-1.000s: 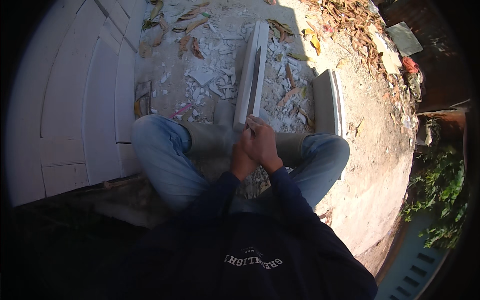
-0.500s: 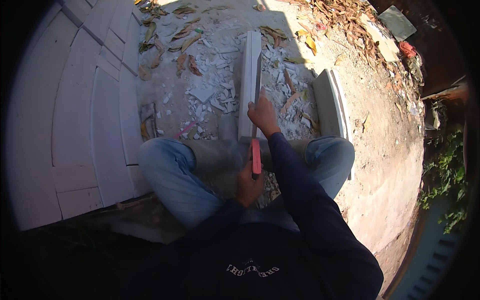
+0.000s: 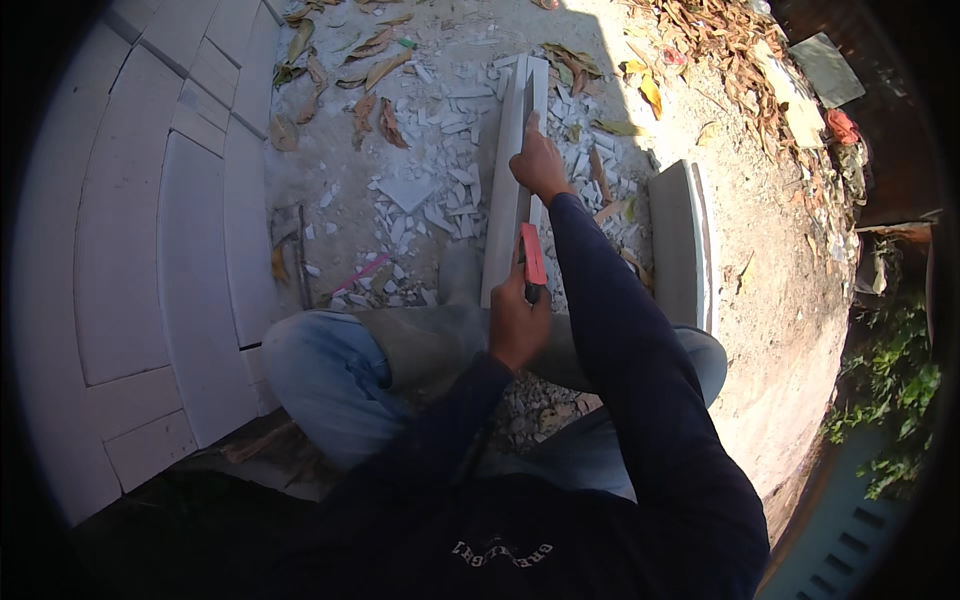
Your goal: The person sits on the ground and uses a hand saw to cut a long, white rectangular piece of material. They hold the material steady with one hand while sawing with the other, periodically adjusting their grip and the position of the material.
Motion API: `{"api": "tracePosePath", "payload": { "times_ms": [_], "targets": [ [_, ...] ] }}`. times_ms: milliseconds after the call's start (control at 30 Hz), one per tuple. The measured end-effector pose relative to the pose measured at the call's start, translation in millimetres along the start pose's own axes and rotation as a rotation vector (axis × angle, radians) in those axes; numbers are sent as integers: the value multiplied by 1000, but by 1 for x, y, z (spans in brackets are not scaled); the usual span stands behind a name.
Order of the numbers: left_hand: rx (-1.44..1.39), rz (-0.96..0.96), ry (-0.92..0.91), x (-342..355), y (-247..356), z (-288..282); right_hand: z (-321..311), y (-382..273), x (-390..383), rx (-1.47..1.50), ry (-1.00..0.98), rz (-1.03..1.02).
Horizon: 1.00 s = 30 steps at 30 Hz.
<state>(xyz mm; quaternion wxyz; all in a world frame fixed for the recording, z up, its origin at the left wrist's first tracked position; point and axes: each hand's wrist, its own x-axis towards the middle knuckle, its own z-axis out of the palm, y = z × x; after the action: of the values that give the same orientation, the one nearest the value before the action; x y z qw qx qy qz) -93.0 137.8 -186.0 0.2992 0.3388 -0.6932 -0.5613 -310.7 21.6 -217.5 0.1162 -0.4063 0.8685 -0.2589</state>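
A long, narrow pale slab (image 3: 503, 215) extends away from me between my knees, its near end by my boots. Along its top lies a handsaw (image 3: 531, 255) with a red and black handle and a dark blade. My left hand (image 3: 520, 325) is wrapped round the handle at the near end. Farther out, my right hand (image 3: 542, 168) grips the blade, its index finger stretched along it toward the far end. The right hand covers the middle of the blade, and the underside of the blade is hidden.
Broken white chips (image 3: 405, 190) and dry leaves (image 3: 375, 70) litter the ground around the slab. To the left stands a stack of pale panels (image 3: 120, 250). Upright slabs (image 3: 680, 240) stand by my right knee. A pink strip (image 3: 362, 272) lies near my left knee.
Both hands have slid away from me along the slab with the saw, and the red handle now lies over the slab's near part. The view has shifted slightly.
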Motion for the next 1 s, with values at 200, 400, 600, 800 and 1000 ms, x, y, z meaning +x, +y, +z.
{"api": "tracePosePath", "payload": {
  "times_ms": [200, 400, 600, 800, 1000],
  "targets": [
    [-5, 9, -17, 29, 4, -3, -5, -4, 27, -34, 4, 31],
    [-5, 2, -20, 19, -1, -3, 0, 6, 19, -40, -3, -2],
    [-3, -2, 24, 2, -2, 4, -1, 2, 2, -93, 2, -49],
    [-6, -18, 19, -5, -3, 3, 12, 8, -8, -90, 5, -58],
    [28, -17, -34, 45, -2, 9, 8, 20, 46, -58, 11, -36]
  ]
}}
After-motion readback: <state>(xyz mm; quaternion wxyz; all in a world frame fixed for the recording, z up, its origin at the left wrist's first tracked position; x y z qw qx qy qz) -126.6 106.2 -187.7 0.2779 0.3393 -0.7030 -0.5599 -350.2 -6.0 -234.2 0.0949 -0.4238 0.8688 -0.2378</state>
